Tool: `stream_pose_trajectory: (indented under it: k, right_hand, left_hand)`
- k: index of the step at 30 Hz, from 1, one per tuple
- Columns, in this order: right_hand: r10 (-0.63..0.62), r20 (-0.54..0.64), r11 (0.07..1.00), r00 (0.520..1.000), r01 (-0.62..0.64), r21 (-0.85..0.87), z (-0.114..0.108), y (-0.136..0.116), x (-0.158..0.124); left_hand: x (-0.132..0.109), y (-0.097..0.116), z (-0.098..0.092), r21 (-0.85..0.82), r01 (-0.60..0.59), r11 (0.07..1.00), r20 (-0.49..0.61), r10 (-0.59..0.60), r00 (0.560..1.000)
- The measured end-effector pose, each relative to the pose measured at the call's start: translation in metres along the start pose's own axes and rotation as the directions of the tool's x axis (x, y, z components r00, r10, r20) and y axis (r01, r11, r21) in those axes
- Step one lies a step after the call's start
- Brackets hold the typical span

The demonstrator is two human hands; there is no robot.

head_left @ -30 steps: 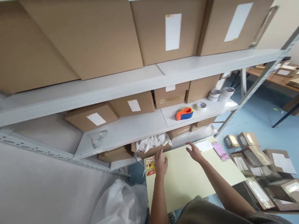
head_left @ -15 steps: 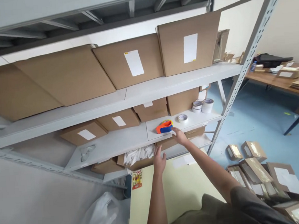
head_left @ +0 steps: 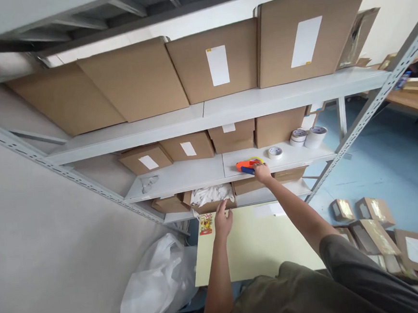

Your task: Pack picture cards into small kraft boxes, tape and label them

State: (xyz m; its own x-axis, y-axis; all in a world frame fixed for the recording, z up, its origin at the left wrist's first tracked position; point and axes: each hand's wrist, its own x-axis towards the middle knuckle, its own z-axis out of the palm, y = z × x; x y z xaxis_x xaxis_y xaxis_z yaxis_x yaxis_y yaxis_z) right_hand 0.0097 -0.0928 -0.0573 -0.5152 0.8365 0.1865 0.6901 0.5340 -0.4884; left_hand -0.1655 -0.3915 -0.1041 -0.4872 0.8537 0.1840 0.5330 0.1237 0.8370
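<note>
An orange and blue tape dispenser (head_left: 245, 166) with a yellow-edged roll is at the front of the middle shelf (head_left: 189, 177). My right hand (head_left: 263, 172) has its fingers closed around the dispenser's right end, partly hiding it. Whether the dispenser still rests on the shelf, I cannot tell. To its right lies a single white tape roll (head_left: 275, 153), apart from my hand. My left hand (head_left: 223, 220) hovers above the pale yellow table (head_left: 259, 249), fingers apart and holding nothing, near a carton of white crumpled material (head_left: 212, 195).
Large cartons (head_left: 134, 80) line the shelf above, and smaller cartons (head_left: 186, 146) stand behind the dispenser. More tape rolls (head_left: 315, 137) sit at the right. A metal upright (head_left: 371, 100) bounds the rack. Taped boxes (head_left: 376, 237) lie on the floor; a white plastic bag (head_left: 157, 281) is at left.
My right hand has gone from beside the tape dispenser to a grip on it, and the dispenser has turned slightly. My left hand stays open. The view has shifted left.
</note>
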Motion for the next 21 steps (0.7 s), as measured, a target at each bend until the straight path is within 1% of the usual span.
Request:
stream_pose_trajectory:
  k: [3,5,8,11,14,16,18,21]
  right_hand:
    - [-0.003,0.000,0.991,1.000,0.003,-0.136,0.000,-0.010,-0.046]
    - [0.013,-0.024,0.985,1.000,-0.017,-0.174,0.002,-0.016,-0.083]
    - [0.076,-0.041,0.976,0.996,-0.083,-0.202,0.014,-0.019,-0.143]
    - [0.185,-0.015,0.960,0.983,-0.184,-0.211,0.034,-0.014,-0.200]
    - [0.301,0.045,0.932,0.952,-0.285,-0.223,0.055,-0.001,-0.249]
    - [0.367,0.088,0.909,0.926,-0.337,-0.244,0.068,0.009,-0.275]
    - [0.426,0.135,0.885,0.895,-0.381,-0.267,0.081,0.021,-0.296]
    - [0.505,0.206,0.850,0.838,-0.441,-0.288,0.100,0.041,-0.318]
  left_hand:
    - [0.002,-0.007,-0.010,-0.040,-0.029,0.999,0.028,0.030,0.999]
    - [0.004,-0.012,-0.013,-0.064,-0.044,0.997,0.055,0.048,0.997]
    - [0.006,-0.020,-0.009,-0.103,-0.062,0.993,0.098,0.072,0.993]
    - [0.001,-0.027,0.001,-0.134,-0.067,0.989,0.140,0.085,0.986]
    - [-0.014,-0.033,0.010,-0.153,-0.048,0.987,0.186,0.076,0.980]
    - [-0.029,-0.037,0.013,-0.157,-0.026,0.987,0.211,0.060,0.976]
    - [-0.045,-0.040,0.012,-0.147,-0.002,0.989,0.228,0.036,0.973]
    - [-0.068,-0.045,0.008,-0.111,0.034,0.993,0.243,-0.006,0.970]
